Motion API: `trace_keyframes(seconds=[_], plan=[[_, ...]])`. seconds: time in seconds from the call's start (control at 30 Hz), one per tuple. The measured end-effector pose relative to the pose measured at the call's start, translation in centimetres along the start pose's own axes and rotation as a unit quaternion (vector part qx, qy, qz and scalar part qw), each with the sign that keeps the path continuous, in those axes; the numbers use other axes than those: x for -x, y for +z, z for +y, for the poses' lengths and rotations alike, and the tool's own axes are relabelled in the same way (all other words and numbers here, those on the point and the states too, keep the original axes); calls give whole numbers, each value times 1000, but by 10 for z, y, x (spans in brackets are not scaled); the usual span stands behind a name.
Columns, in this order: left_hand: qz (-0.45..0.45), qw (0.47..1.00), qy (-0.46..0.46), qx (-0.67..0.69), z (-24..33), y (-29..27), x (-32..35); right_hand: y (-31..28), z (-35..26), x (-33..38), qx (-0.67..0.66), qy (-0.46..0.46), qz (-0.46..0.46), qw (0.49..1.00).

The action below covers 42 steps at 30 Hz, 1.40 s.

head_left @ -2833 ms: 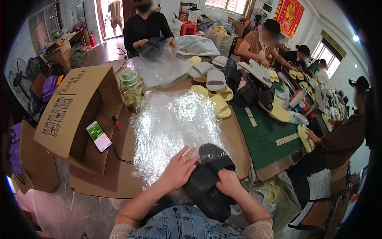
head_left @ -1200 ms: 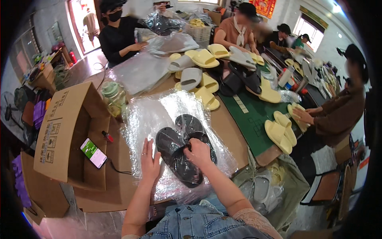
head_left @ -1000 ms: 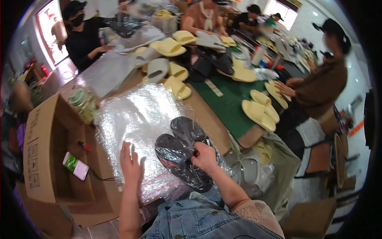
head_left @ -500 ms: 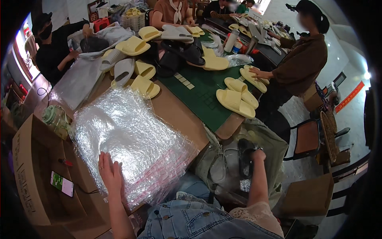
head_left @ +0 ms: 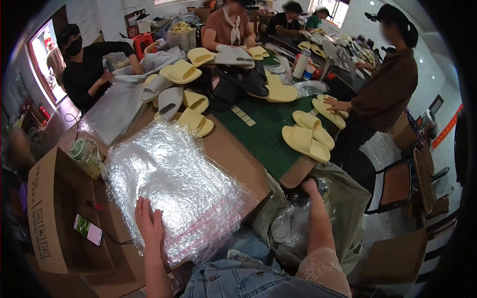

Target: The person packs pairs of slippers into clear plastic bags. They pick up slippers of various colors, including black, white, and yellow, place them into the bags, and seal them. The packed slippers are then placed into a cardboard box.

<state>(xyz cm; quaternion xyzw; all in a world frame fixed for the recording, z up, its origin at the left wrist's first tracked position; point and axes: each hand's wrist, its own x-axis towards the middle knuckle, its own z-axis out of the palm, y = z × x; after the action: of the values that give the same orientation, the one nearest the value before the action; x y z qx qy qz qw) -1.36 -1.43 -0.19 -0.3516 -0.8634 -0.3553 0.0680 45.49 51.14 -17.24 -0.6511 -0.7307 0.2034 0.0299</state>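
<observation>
My left hand lies flat, fingers stretched, on the lower left of a stack of clear plastic bags with pink strips along one edge. To its right, my right arm reaches down into an olive-green sack at the table's corner. My right hand is at the far side of the sack's mouth, beside dark slippers; its fingers are hidden, so any hold cannot be seen. A light grey slipper in clear wrapping lies in the sack, nearer to me.
Yellow slippers rest on the green mat; grey, black and yellow ones pile up behind. At left are a cardboard box, a phone and a green-lidded jar. Several co-workers surround the table; one person's hand touches slippers.
My right hand has moved farther away inside the sack, to its far side, and the black slipper beside it is now mostly hidden. My left hand stays on the bags. The view has shifted slightly.
</observation>
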Motion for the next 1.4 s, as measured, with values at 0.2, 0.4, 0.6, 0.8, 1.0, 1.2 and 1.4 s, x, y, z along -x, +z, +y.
trace_keyframes(seconds=[0.2, 0.4, 0.6, 0.8, 1.0, 1.2, 1.4], plan=[[2, 1000, -3, 14, 8, -3, 0, -105, -51, 33, -219, 18, 444, 869], [32, 999, -7, -16, 5, 0, 3, -140, -114, -48, -63, -172, 345, 921], [11, 999, -35, -24, 12, -7, 1, -135, -189, -68, 2, -131, 146, 981], [23, 999, -13, -19, 12, -6, 1, -78, -244, 22, 1, -240, 189, 952], [41, 999, -15, 7, 15, -11, 4, -67, -269, 86, 5, -265, 214, 940], [-16, 989, 137, 45, 6, -33, 7, -61, -250, 69, -37, -327, 220, 919], [-167, 967, 192, -15, 22, -38, 7, -57, -232, 76, -111, -248, 216, 938]])
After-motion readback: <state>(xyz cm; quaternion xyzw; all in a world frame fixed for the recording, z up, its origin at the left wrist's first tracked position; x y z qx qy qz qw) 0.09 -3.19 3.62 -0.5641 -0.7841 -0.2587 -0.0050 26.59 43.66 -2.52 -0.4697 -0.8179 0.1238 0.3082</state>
